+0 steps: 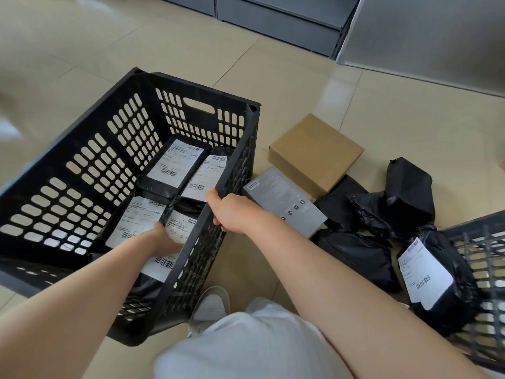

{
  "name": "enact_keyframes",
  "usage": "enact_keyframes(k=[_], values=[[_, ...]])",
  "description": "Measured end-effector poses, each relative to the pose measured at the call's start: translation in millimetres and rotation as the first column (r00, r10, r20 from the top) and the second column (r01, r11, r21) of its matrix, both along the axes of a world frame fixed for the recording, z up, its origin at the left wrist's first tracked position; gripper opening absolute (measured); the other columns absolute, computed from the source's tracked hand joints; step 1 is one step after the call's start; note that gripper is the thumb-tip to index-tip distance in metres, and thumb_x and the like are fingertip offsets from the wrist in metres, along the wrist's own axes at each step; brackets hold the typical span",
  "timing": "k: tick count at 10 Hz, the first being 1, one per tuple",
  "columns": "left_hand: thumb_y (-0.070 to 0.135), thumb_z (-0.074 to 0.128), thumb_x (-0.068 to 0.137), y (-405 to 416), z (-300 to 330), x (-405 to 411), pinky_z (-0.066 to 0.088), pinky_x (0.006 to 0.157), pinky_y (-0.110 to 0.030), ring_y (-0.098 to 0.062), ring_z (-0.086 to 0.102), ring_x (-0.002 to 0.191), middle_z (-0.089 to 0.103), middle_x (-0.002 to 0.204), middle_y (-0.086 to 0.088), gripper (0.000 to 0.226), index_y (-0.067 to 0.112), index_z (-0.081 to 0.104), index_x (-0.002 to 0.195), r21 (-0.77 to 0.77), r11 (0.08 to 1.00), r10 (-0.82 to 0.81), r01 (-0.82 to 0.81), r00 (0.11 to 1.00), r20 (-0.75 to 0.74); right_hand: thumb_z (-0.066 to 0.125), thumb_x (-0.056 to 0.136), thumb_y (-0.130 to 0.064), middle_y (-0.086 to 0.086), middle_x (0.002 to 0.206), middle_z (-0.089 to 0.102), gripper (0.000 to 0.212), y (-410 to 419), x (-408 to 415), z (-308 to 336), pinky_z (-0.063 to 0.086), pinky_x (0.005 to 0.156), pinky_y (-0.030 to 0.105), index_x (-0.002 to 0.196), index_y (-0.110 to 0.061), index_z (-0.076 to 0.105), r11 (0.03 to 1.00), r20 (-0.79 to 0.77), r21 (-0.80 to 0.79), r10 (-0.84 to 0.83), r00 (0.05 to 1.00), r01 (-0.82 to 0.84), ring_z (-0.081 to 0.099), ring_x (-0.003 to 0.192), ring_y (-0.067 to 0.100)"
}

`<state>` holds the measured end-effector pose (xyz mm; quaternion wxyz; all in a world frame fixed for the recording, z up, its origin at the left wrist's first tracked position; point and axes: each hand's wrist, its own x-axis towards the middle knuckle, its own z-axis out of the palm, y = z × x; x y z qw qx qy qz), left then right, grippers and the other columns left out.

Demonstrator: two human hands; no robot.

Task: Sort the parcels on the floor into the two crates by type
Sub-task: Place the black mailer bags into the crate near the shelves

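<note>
A big black slotted crate (pixel 82 170) stands on the floor at the left, holding several black poly-bag parcels with white labels (pixel 175 165). My left hand (pixel 166 239) is down inside it, resting on a labelled bag (pixel 161 265) near the right wall; its fingers are hidden. My right hand (pixel 232 209) grips the crate's right rim. To the right on the floor lie a brown cardboard box (pixel 317 151), a grey flat box (pixel 284 201) and several black bags (pixel 404 192). A second black crate (pixel 489 269) shows at the right edge.
My white shoe (pixel 210 305) and pale trouser leg (pixel 246 346) sit just below the left crate. One labelled black bag (pixel 431 274) leans against the right crate. Grey cabinets (pixel 287 20) and a grey panel (pixel 426 31) line the far side. Beige tiles surround everything.
</note>
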<state>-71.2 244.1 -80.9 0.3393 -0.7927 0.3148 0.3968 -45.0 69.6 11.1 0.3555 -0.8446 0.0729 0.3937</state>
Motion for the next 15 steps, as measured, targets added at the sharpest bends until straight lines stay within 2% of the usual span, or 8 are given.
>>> enact_keyframes(k=[1, 2, 4, 5, 7, 11, 13, 15], values=[[0.021, 0.047, 0.103, 4, -4, -6, 0.055, 0.078, -0.021, -0.017, 0.056, 0.119, 0.045, 0.138, 0.002, 0.046, 0.007, 0.031, 0.143, -0.068, 0.998, -0.002, 0.012, 0.989, 0.149, 0.015, 0.104, -0.048, 0.016, 0.11, 0.067, 0.06, -2, -3, -2, 0.052, 0.092, 0.043, 0.127, -0.011, 0.056, 0.999, 0.068, -0.023, 0.05, 0.996, -0.049, 0.064, 0.098, 0.034], [0.099, 0.023, 0.037, 16, -15, 2, 0.041, 0.045, -0.011, -0.015, 0.053, 0.097, 0.05, 0.135, -0.007, 0.154, -0.017, 0.01, 0.138, -0.5, 0.118, 0.972, -0.858, 0.202, -0.117, 0.014, 0.098, -0.07, 0.015, 0.117, 0.064, 0.08, -9, -3, -2, 0.048, 0.088, 0.037, 0.12, -0.008, 0.061, 0.997, 0.103, -0.049, 0.061, 0.993, -0.056, 0.062, 0.108, 0.033], [0.048, 0.064, 0.088, 4, 5, 8, 0.036, 0.111, -0.048, -0.039, 0.036, 0.136, 0.029, 0.152, -0.02, 0.09, 0.009, 0.016, 0.153, -0.62, 0.087, 0.978, -0.78, 0.185, -0.096, 0.011, 0.089, -0.082, 0.01, 0.157, 0.038, 0.099, -33, -6, 3, 0.038, 0.095, 0.038, 0.152, -0.01, 0.037, 0.995, 0.127, -0.078, 0.064, 0.99, -0.054, 0.042, 0.139, 0.03], [0.045, 0.061, 0.09, 2, 17, 22, 0.045, 0.101, -0.045, -0.032, 0.048, 0.127, 0.035, 0.151, -0.014, 0.08, 0.017, 0.022, 0.154, -0.766, -0.127, 0.954, -0.63, 0.133, -0.268, 0.013, 0.088, -0.082, 0.011, 0.151, 0.045, 0.098, -53, -2, 4, 0.036, 0.106, 0.042, 0.149, -0.011, 0.043, 0.994, 0.114, -0.106, 0.039, 0.993, -0.026, 0.044, 0.137, 0.031], [0.041, 0.049, 0.097, -34, 72, 46, 0.046, 0.1, -0.043, -0.022, 0.054, 0.118, 0.042, 0.149, 0.002, 0.057, 0.026, 0.032, 0.15, -0.807, -0.406, 0.867, -0.429, 0.099, -0.489, 0.016, 0.092, -0.078, 0.013, 0.103, 0.066, 0.094, -120, 10, 25, 0.039, 0.076, 0.036, 0.13, -0.003, 0.059, 0.982, 0.122, -0.164, -0.078, 0.989, 0.098, 0.047, 0.082, 0.023], [0.0, 0.048, 0.09, -153, 110, 46, 0.039, 0.106, -0.036, -0.02, 0.047, 0.125, 0.05, 0.132, 0.004, 0.051, 0.023, 0.052, 0.135, -0.966, -0.157, 0.735, -0.205, 0.629, -0.252, 0.018, 0.098, -0.069, 0.012, 0.106, 0.069, 0.079, -269, -8, 51, 0.051, 0.093, 0.041, 0.124, -0.008, 0.059, 0.912, 0.186, -0.208, -0.317, 0.93, 0.353, 0.064, 0.097, 0.029], [0.003, 0.047, 0.09, -193, 72, 31, 0.026, 0.109, -0.026, -0.017, 0.034, 0.138, 0.046, 0.143, 0.0, 0.052, 0.022, 0.048, 0.138, -0.942, 0.028, 0.634, -0.334, 0.735, -0.242, 0.029, 0.107, -0.033, 0.01, 0.095, 0.06, 0.04, -316, -47, 2, 0.037, 0.059, 0.028, 0.113, -0.005, 0.056, 0.875, 0.01, -0.191, -0.451, 0.893, 0.444, 0.04, 0.063, 0.018], [-0.005, 0.043, 0.09, -194, 37, 19, 0.032, 0.105, -0.023, -0.015, 0.039, 0.135, 0.046, 0.143, 0.004, 0.056, 0.022, 0.048, 0.139, -0.853, 0.124, 0.622, -0.506, 0.71, -0.331, 0.043, 0.097, -0.011, 0.016, 0.092, 0.065, 0.023, -352, -97, -61, 0.037, 0.058, 0.029, 0.082, -0.003, 0.059, 0.881, -0.011, -0.471, -0.056, 0.998, 0.044, 0.053, 0.075, 0.03]])
